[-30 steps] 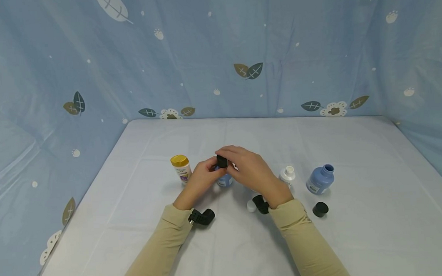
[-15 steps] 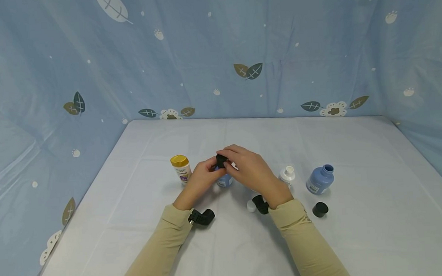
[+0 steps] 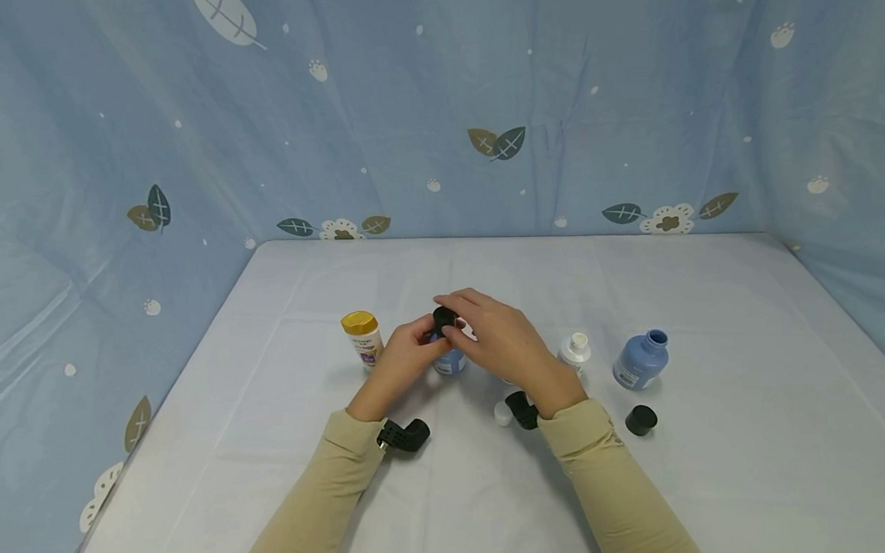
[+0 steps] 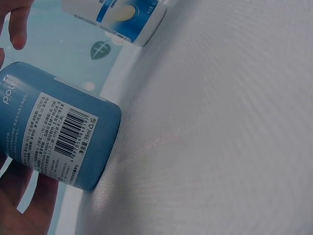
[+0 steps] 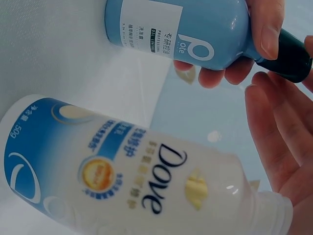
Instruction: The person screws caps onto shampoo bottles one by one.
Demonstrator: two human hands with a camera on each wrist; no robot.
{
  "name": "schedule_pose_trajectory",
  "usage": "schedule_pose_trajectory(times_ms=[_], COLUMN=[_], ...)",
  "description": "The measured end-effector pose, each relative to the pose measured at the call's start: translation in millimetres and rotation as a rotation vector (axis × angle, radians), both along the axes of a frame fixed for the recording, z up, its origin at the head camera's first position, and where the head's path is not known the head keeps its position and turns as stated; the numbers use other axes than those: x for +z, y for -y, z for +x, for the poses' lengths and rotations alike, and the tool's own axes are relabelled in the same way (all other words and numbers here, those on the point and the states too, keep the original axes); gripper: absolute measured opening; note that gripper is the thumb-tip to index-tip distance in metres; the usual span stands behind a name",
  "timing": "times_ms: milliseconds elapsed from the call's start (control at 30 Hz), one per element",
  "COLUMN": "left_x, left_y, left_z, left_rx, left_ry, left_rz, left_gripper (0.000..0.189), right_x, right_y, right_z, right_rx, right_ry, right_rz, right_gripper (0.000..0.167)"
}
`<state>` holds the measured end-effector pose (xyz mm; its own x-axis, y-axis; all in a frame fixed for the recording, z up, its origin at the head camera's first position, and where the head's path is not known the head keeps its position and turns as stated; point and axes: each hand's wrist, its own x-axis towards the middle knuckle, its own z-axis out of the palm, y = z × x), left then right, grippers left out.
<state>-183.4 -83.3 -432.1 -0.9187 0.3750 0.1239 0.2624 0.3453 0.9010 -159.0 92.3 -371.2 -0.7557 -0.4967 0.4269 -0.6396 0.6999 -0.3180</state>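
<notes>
My left hand (image 3: pixel 402 355) grips a small blue shampoo bottle (image 5: pixel 195 29) round its neck and shoulder. The bottle stands on the table, its barcode label (image 4: pixel 58 137) facing the left wrist camera. At its top, the fingers of my right hand (image 3: pixel 509 337) pinch a black bottle cap (image 5: pixel 289 56). Whether the cap is threaded on cannot be seen. Beside my right wrist stands an uncapped white Dove bottle (image 5: pixel 142 171), partly hidden by that hand in the head view.
Left of my hands stands a white bottle with a gold cap (image 3: pixel 360 322). To the right are an uncapped blue bottle (image 3: pixel 638 364) and a loose black cap (image 3: pixel 641 420). Near my right wrist lies a white cap (image 3: pixel 503 413). A patterned blue curtain (image 3: pixel 433 101) hangs behind the white table.
The fingers and thumb of my right hand have shifted slightly round the black cap, which sits at a slightly different tilt. My left hand and the blue bottle stay in place.
</notes>
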Motion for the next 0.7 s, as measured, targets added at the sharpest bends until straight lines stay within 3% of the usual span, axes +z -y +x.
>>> schedule_pose_trajectory(times_ms=[700], left_x=[2.2], left_y=[0.0], left_z=[2.1], left_rx=[-0.001], left_ry=[0.010], left_rz=[0.029], left_gripper=[0.036], right_x=[-1.1], right_y=[1.0], right_z=[-1.1], right_rx=[0.029], right_ry=[-0.062], right_rz=[-0.010], right_gripper=[0.031])
